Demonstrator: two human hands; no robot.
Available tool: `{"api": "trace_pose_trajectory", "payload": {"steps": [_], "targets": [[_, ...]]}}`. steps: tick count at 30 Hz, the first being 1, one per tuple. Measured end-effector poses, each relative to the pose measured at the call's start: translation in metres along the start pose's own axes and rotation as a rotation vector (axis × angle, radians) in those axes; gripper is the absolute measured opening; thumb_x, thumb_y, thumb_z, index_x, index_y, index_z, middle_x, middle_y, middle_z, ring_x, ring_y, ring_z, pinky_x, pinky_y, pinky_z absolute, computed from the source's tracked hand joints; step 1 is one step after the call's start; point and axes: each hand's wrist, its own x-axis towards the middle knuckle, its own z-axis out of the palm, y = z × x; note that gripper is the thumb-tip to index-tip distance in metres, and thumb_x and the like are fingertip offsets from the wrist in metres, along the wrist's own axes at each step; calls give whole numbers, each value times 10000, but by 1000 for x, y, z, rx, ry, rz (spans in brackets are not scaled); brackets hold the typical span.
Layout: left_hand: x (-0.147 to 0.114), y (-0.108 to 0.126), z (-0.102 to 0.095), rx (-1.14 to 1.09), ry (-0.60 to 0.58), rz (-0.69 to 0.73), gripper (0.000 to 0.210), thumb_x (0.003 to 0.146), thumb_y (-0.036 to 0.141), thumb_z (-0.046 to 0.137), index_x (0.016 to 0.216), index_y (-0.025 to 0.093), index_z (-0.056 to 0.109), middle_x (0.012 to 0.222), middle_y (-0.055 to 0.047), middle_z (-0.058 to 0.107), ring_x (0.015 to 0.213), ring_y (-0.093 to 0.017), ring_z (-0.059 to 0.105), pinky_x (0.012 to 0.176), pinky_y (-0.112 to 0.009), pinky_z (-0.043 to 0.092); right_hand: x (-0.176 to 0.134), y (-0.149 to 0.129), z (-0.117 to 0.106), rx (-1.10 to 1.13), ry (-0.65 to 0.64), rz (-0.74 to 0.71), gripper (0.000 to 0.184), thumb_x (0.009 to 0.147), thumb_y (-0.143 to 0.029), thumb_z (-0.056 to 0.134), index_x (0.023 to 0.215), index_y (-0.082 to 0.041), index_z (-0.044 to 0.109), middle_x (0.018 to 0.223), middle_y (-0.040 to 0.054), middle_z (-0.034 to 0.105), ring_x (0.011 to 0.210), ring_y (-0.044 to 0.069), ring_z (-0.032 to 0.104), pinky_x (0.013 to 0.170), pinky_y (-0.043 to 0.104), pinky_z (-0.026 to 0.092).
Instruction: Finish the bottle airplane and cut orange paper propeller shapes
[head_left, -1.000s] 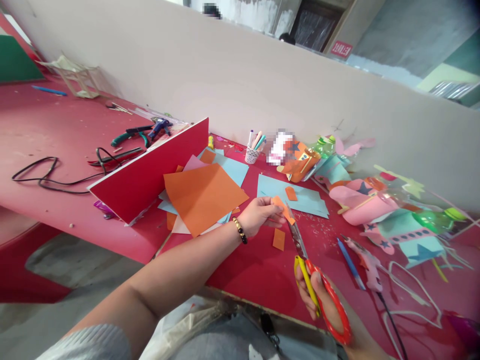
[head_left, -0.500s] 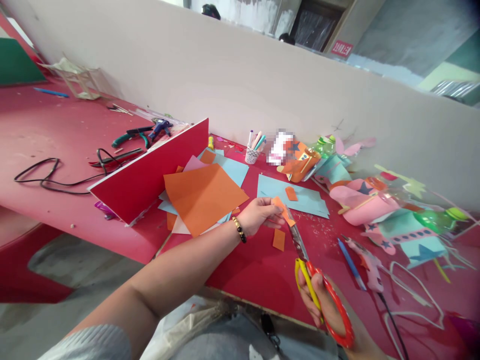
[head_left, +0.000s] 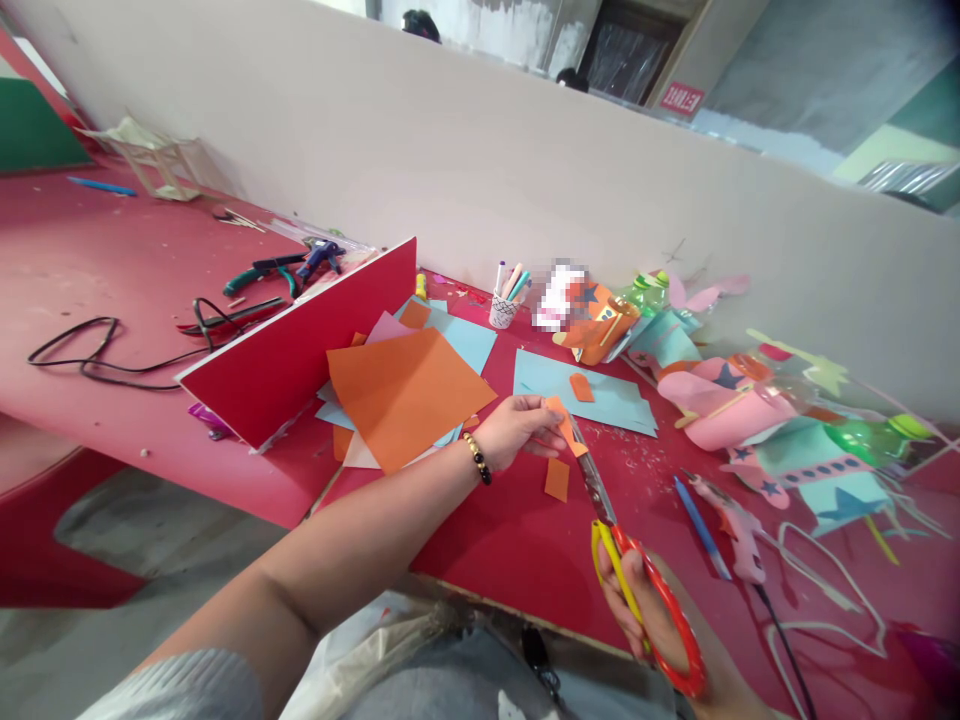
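My left hand, with a beaded bracelet on its wrist, pinches a small piece of orange paper above the red table. In my right hand are scissors with one yellow and one red handle. Their blades point up and away from me and meet the paper piece; whether they are fully closed is hard to see. Just below my left hand lies a small orange paper rectangle. Another orange piece, with a rounded end, rests on light blue sheets farther back.
A large orange sheet tops a paper pile beside an upright red board. A marker cup stands by the wall. At right are paper-and-bottle models, a blue pen and a pink glue gun with its cord.
The scissors and the orange piece have shifted very slightly, the piece turning a little against the blades. Both hands keep their grip, and everything else stays in place.
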Motion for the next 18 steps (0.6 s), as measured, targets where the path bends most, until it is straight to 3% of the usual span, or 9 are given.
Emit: {"api": "trace_pose_trajectory", "payload": {"steps": [8, 18], "targets": [[-3, 0, 5, 30, -37, -15, 331, 634, 373, 763, 703, 123, 557, 669, -52, 655, 598, -137, 654, 580, -249, 540, 5, 0, 2, 107, 39, 3, 460, 803, -688, 431, 824, -229, 417, 528, -85, 356, 397, 61, 295, 380, 180, 272], [-2, 0, 6, 17, -43, -25, 344, 617, 375, 775, 693, 125, 552, 626, -49, 647, 589, -142, 653, 575, -253, 545, 5, 4, 2, 71, 21, -10, 462, 839, -691, 344, 802, -232, 385, 485, -86, 346, 364, 60, 253, 357, 187, 273]]}}
